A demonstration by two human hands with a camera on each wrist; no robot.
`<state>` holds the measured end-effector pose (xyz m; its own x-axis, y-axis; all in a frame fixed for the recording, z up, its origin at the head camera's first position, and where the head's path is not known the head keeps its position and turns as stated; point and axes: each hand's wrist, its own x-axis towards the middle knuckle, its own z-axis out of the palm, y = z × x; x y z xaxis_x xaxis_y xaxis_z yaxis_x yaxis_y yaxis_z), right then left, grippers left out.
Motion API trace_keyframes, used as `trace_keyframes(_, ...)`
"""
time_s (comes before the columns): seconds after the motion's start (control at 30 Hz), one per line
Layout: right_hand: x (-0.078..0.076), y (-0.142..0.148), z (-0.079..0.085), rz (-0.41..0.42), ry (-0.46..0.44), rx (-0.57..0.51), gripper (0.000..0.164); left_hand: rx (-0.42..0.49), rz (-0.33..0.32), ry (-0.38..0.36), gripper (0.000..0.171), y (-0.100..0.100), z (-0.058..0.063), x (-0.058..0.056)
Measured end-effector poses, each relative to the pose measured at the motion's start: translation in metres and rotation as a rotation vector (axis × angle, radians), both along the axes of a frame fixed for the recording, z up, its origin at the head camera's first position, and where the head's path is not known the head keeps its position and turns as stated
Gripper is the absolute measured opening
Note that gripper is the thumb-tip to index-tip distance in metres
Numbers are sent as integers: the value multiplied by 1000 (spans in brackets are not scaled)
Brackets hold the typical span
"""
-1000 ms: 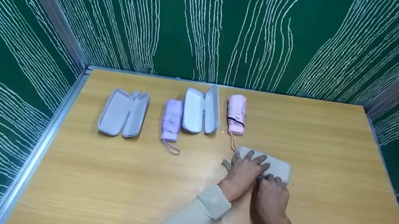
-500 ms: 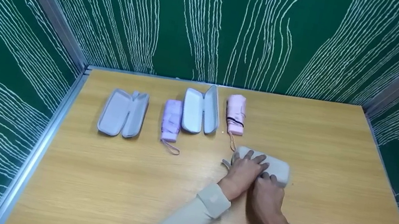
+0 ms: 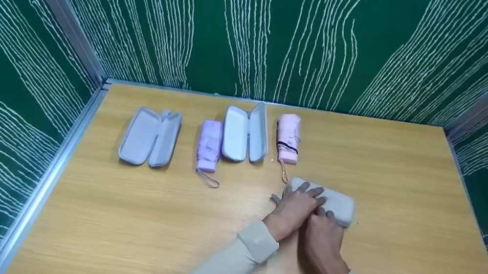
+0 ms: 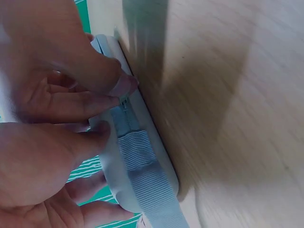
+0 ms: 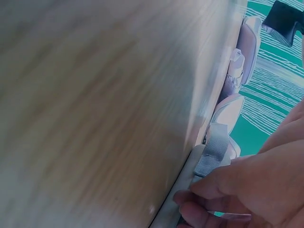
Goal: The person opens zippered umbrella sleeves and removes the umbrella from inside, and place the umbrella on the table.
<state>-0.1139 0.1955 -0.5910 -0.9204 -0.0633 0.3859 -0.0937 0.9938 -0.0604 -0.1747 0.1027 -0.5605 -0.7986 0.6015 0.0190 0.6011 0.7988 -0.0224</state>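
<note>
A light grey zip case [image 3: 336, 207] lies closed-lidded on the table in the head view. My left hand [image 3: 295, 211] presses on its top with fingers spread and fairly straight, the thumb near the zip seam. At the near side, my right hand [image 3: 325, 240] pinches the zip pull; in the left wrist view its thumb and finger meet over the zip [image 4: 127, 116], hiding most of the pull. A ribbed fabric strap [image 4: 149, 183] sticks out from the case's end beside the zip. The right wrist view shows the right fingers against the case's side, close to the strap.
Two more cases stand open on the table [image 3: 149, 230]: a grey one [image 3: 140, 137] at left and a pale one [image 3: 236, 136] further back. A folded purple umbrella [image 3: 209, 146] lies between them. A folded pink umbrella [image 3: 288, 137] lies behind the zip case, its cord touching or near it.
My right hand has slid left along the near side of the zip case, towards the strap end. The left hand stays on top, and the case stays in place.
</note>
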Motion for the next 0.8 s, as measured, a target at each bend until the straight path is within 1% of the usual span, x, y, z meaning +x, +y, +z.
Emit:
trace_keyframes(0.2, -2, -3, -1, 25, 24, 14, 8, 37, -9, -14, 45, -2, -1, -2)
trace_keyframes(0.3, -3, -4, -2, 36, 38, 11, 8, 45, -11, -6, 45, -3, -1, -2)
trace_keyframes(0.43, -3, -6, -3, 49, 54, 12, 7, 44, -18, 49, 43, -4, -3, -3)
trace_keyframes(0.57, -5, -6, -4, 76, 63, 51, 9, 63, -27, 96, 38, -7, -6, -4)
trace_keyframes(0.67, -6, -5, -4, 98, 58, 66, 11, 81, -35, 104, 36, -9, -7, -5)
trace_keyframes(0.8, -6, -5, -3, 131, 38, 59, 12, 83, -41, 118, 36, -10, -9, -5)
